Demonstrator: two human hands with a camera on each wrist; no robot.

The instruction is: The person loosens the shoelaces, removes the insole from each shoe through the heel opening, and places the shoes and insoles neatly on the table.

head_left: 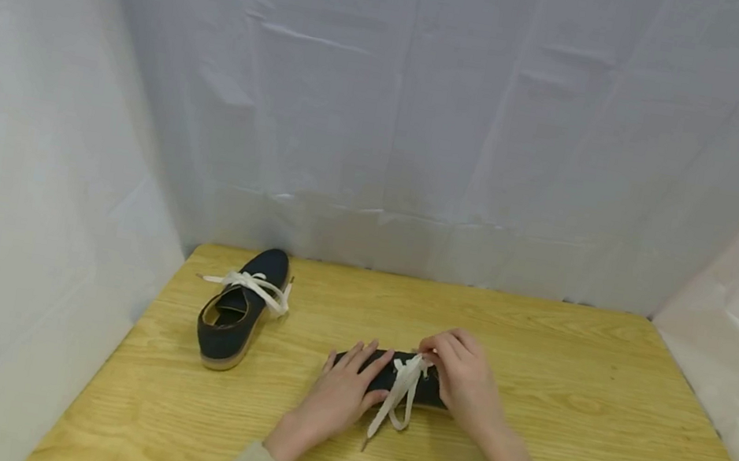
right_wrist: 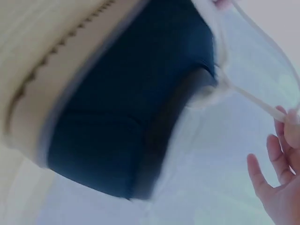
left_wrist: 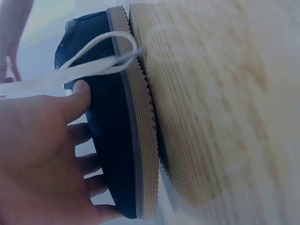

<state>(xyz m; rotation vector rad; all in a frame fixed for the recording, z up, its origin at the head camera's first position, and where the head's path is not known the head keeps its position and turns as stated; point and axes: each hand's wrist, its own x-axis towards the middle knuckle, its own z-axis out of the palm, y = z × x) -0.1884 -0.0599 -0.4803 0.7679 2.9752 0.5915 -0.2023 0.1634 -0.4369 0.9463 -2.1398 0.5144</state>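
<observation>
A dark navy shoe [head_left: 380, 376] with a pale ridged sole [left_wrist: 140, 140] sits sideways on the wooden table, toe to the left. Over its toe lies my left hand [head_left: 343, 388], fingers across the top and thumb [left_wrist: 80, 96] against the near side, holding it. My right hand [head_left: 465, 380] pinches a white shoelace [right_wrist: 258, 99] between thumb and fingertips above the lacing; its other fingers are spread in the right wrist view. In the head view, a lace loop and a loose lace end [head_left: 376, 423] hang down the shoe's near side.
A second navy shoe [head_left: 225, 344] stands farther back on the left, its white laces [head_left: 254, 282] tied in a bow. White sheeting [head_left: 395, 107] encloses the wooden table [head_left: 598, 424] at the back and both sides.
</observation>
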